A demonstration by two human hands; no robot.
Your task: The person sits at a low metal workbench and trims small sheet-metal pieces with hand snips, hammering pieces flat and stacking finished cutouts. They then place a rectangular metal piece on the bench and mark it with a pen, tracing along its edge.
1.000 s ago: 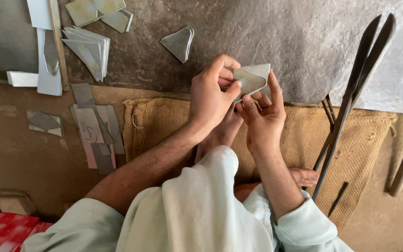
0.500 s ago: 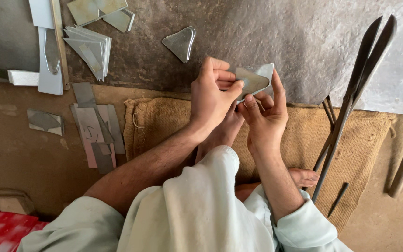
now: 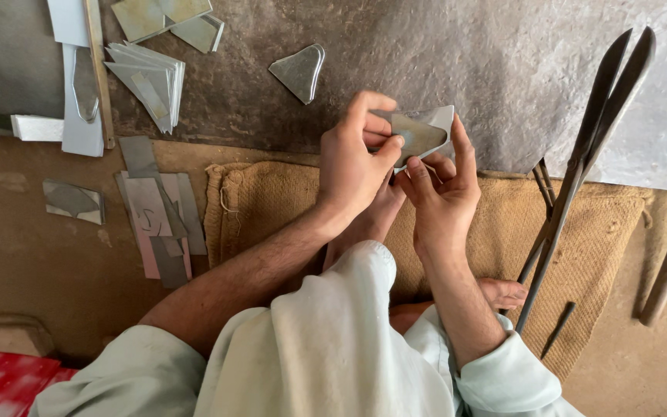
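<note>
Sheet piece: thin grey metal [image 3: 418, 133], rounded corners, held up over the burlap mat [image 3: 272, 205], flat face toward the person.
Left hand [image 3: 353, 166]: fingers pinching its near edge (thumb on top).
Right hand [image 3: 443, 193]: fingers cupped behind it as backing.
Shears [image 3: 580, 166]: long, dark, lying right of the mat.
Cut pieces [image 3: 148, 77]: stacked beyond the mat's left end, on dull grey sheet.

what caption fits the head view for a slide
Both hands, left hand and right hand, hold a small sheet-metal piece above burlap matting, long shears alongside.
</note>
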